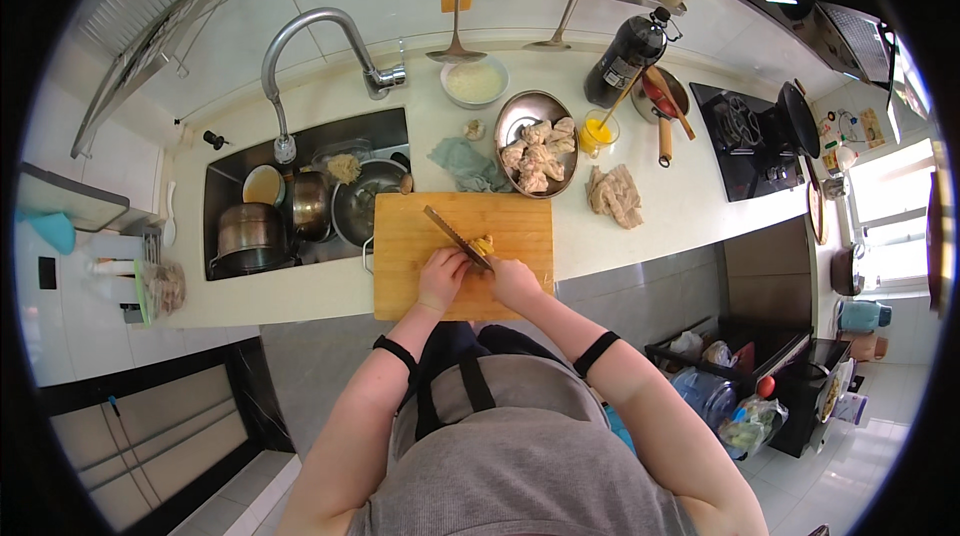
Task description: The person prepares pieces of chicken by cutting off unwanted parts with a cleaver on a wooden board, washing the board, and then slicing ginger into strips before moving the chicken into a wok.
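Observation:
A kitchen knife slants across the wooden cutting board, its blade pointing away to the left. My right hand grips its handle. On the near side of the blade, my left hand rests with bent fingers; it seems to steady a piece that its fingers mostly hide. Yellow slices, possibly ginger, lie against the blade's far side. Just beyond the board is a metal bowl with raw, pale meat pieces, perhaps chicken.
Left of the board, the sink holds pots and a pan. A green cloth, a garlic bulb, a bowl of rice-like grains, a glass of yellow liquid, crumpled paper and a dark bottle surround the metal bowl.

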`<act>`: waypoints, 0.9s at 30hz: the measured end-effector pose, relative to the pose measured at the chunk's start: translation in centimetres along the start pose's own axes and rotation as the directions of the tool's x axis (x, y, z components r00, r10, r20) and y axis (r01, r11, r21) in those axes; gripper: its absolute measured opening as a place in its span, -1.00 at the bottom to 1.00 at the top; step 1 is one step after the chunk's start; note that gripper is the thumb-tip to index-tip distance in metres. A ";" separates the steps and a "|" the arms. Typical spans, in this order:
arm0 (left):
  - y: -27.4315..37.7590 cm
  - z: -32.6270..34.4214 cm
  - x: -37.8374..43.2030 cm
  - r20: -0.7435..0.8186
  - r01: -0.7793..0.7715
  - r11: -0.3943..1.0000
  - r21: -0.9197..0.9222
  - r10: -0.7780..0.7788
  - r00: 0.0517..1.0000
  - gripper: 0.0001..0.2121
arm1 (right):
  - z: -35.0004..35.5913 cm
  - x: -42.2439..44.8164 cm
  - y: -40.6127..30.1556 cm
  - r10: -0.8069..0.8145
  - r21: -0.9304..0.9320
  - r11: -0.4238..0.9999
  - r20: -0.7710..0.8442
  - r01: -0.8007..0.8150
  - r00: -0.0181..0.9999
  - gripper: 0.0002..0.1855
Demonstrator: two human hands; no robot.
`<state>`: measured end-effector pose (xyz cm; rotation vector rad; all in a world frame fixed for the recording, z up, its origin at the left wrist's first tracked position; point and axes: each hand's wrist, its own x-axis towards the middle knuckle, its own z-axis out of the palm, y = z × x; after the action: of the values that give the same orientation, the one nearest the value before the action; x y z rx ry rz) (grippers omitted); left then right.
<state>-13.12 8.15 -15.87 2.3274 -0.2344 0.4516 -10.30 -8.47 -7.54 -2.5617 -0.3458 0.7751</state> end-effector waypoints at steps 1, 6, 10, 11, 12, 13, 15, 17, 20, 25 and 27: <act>-0.1 0.0 0.0 0.008 -0.002 1.000 0.020 0.001 1.000 -0.87 | -0.4 -0.3 -0.1 -0.016 -0.023 1.000 -0.014 0.016 1.000 -0.66; 1.0 -0.3 0.6 0.069 0.200 0.978 -0.056 -0.196 0.978 -0.77 | -3.0 -2.9 -0.1 -0.045 -0.077 0.996 -0.030 0.042 0.999 -0.52; 2.2 -0.9 1.5 0.029 0.155 0.988 -0.014 -0.154 0.988 -0.61 | -1.6 -2.8 1.4 -0.063 -0.124 0.990 -0.025 0.059 0.998 -0.48; 2.3 -0.7 1.7 0.035 0.167 0.986 -0.008 -0.167 0.985 -0.61 | -1.2 -2.7 1.8 -0.065 -0.111 0.992 -0.053 0.058 0.997 -0.52; 2.3 -0.6 1.6 0.045 0.181 0.983 0.003 -0.181 0.982 -0.61 | -0.7 -2.7 1.8 -0.067 -0.093 0.994 -0.078 0.060 0.995 -0.56; 2.2 -0.5 1.6 0.055 0.196 0.981 0.015 -0.196 0.979 -0.60 | -0.4 -2.6 1.9 -0.069 -0.075 0.995 -0.102 0.062 0.992 -0.59; 2.4 -0.1 1.8 0.093 0.203 0.978 0.047 -0.207 0.974 -0.65 | -0.3 -2.4 2.1 -0.034 0.010 0.999 -0.115 0.036 0.993 -0.62; 2.7 0.4 1.9 0.127 0.204 0.975 0.084 -0.213 0.969 -0.68 | -0.2 -2.2 2.4 -0.005 0.080 0.997 -0.124 0.015 0.992 -0.63; 3.3 0.8 2.2 0.164 0.226 0.967 0.115 -0.243 0.956 -0.72 | 0.0 -1.8 3.0 0.007 0.150 0.989 -0.136 0.014 0.991 -0.64; 3.3 1.1 2.3 0.278 0.396 0.917 0.053 -0.394 0.876 -0.84 | 0.2 -1.1 4.2 -0.009 0.168 0.985 -0.125 0.030 0.992 -0.62; 3.2 0.7 1.9 0.284 0.491 0.871 -0.033 -0.463 0.840 -0.86 | 0.1 -1.0 4.8 -0.022 0.181 0.982 -0.151 0.050 0.988 -0.61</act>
<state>-12.19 5.33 -13.51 2.2325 0.1972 -0.1258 -10.61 -13.03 -9.44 -2.4141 -0.2597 0.5702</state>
